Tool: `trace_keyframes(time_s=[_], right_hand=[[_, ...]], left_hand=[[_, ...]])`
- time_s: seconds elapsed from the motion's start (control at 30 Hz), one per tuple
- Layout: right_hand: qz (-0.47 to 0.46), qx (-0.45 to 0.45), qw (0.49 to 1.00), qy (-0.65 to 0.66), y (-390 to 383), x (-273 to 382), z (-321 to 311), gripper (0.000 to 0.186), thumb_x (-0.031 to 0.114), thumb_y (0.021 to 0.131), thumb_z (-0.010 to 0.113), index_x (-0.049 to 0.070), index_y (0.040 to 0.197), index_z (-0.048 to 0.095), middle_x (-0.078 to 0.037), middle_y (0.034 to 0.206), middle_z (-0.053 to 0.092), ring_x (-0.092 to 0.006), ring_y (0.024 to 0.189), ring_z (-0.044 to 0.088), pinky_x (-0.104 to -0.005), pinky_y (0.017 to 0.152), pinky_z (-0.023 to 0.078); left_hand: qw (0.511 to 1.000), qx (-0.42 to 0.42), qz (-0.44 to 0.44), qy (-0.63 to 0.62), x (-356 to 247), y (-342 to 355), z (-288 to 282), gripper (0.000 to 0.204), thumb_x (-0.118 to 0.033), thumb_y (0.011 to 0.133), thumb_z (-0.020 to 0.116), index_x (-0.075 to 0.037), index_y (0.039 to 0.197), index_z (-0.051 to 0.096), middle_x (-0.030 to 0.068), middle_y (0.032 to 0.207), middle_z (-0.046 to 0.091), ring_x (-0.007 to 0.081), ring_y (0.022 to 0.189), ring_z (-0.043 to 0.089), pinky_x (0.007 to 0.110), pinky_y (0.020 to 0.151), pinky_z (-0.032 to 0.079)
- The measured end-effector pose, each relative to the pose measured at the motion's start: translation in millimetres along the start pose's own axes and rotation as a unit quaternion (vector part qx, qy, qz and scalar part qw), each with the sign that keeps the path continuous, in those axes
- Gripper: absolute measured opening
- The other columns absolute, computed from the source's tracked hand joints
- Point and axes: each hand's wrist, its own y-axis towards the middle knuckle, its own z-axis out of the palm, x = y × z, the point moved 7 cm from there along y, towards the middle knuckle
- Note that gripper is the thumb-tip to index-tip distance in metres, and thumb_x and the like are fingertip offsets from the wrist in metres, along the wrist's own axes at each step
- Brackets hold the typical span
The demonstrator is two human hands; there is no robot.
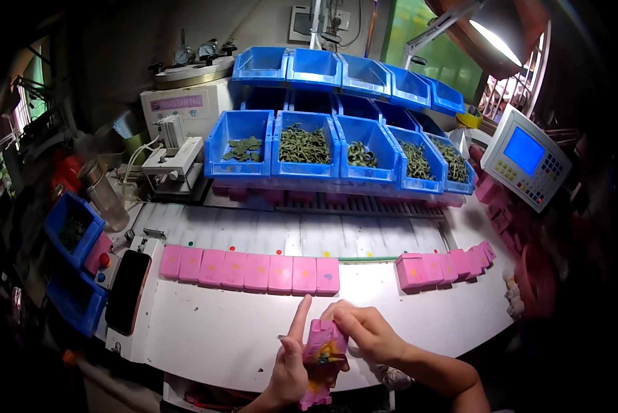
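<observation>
Pink block (317, 332), notched, yellow-stained face up: 6 o'clock, long axis 12-to-6. Left hand (290, 375): clamped round it from 9, index finger toward 12. Right hand (371, 333): curled at its 1 o'clock corner, grip cannot be told. Smooth white table (233, 337). Blue plastic bins (305, 169), 12 o'clock.

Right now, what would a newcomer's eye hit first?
The bright blue bins, tiered at the back, several holding green pieces. Then the yellow-patched pink block, between the left hand and right hand at lower middle. After that, the glowing lamp at top right and the blue screen below it.
</observation>
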Motion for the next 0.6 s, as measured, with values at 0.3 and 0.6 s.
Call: trace_keyframes(time_s=[0.3, 0.6], right_hand=[[-0.051, -0.146, 0.942, -0.299, -42.0, -8.5, -25.5, 0.034, 0.015, 0.091, 0.048, -0.004, 0.119, 0.048, -0.023, 0.114, 0.048, -0.0374, 0.099, 0.048, -0.0393, 0.087, 0.04], [-0.016, -0.128, 0.896, -0.425, -91.3, -3.4, -12.0, 0.069, -0.003, 0.066, 0.056, -0.001, 0.132, 0.038, -0.022, 0.133, 0.039, -0.0316, 0.097, 0.05, -0.0385, 0.081, 0.042]], left_hand=[[0.998, 0.012, -0.057, -0.032, 26.3, 10.3, 16.5, 0.058, -0.06, 0.092, 0.017, -0.012, 0.123, 0.029, 0.012, 0.069, 0.048, 0.0177, 0.049, 0.047, 0.032, 0.046, 0.046], [0.988, -0.098, -0.109, -0.053, 74.1, 14.7, -17.8, 0.048, -0.047, 0.097, 0.016, -0.009, 0.118, 0.035, 0.0115, 0.072, 0.049, 0.0184, 0.058, 0.051, 0.033, 0.055, 0.048]])
